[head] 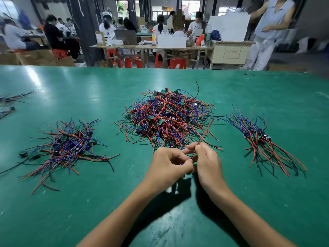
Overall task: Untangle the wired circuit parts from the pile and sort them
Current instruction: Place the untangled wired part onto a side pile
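A big tangled pile of small green circuit boards with red, blue and black wires lies in the middle of the green table. Just in front of it my left hand and my right hand meet, fingers curled. Both pinch one wired part; its red wire sticks up and away to the right from my right fingers. The part's board is hidden between my hands. A sorted bundle lies to the right with its wires fanned toward me. A looser heap lies to the left.
More dark wires lie at the table's far left edge. Beyond the far edge stand red stools, wooden workbenches and several seated people. A standing person is at the back right.
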Motion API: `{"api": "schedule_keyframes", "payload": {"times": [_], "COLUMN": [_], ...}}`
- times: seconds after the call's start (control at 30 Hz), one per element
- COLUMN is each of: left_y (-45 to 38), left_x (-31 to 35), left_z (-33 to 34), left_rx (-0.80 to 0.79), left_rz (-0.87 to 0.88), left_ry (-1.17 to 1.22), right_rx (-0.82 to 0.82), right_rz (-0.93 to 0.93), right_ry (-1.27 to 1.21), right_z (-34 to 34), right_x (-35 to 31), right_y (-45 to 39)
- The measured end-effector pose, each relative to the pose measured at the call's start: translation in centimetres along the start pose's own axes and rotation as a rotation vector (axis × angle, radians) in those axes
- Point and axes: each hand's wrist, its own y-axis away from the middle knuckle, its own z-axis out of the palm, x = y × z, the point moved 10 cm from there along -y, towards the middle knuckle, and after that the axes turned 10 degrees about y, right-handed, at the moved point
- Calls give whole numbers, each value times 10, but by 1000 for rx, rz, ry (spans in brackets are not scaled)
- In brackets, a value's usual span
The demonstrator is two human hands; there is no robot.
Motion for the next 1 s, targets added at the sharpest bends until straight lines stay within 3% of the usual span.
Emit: {"api": "schedule_keyframes", "payload": {"times": [0.2,0.4,0.5,0.7,0.8,0.9,1.0], "left_y": [2,3,5,2,-3,-7,-8], "left_x": [-9,-13,-12,-3,-1,-5,-13], "left_z": [9,8,7,1,-8,-20,-30], "left_rx": [-153,-256,-256,-200,-114,5,136], "left_rz": [-95,-196,-194,-181,-188,-224,-264], "left_ry": [-29,81,76,217,377,584,735], "right_rx": [45,-270,-296,-278,-185,-182,-246], "right_rz": [190,532,582,272,97,-277,-386], "right_ry": [-221,-861,-893,-569,-188,251,246], "right_z": [-23,-5,-2,-15,-12,3,22], "right_x": [12,24,26,16,7,-16,-27], "right_y": [-17,-15,-13,-23,-18,-2,15]}}
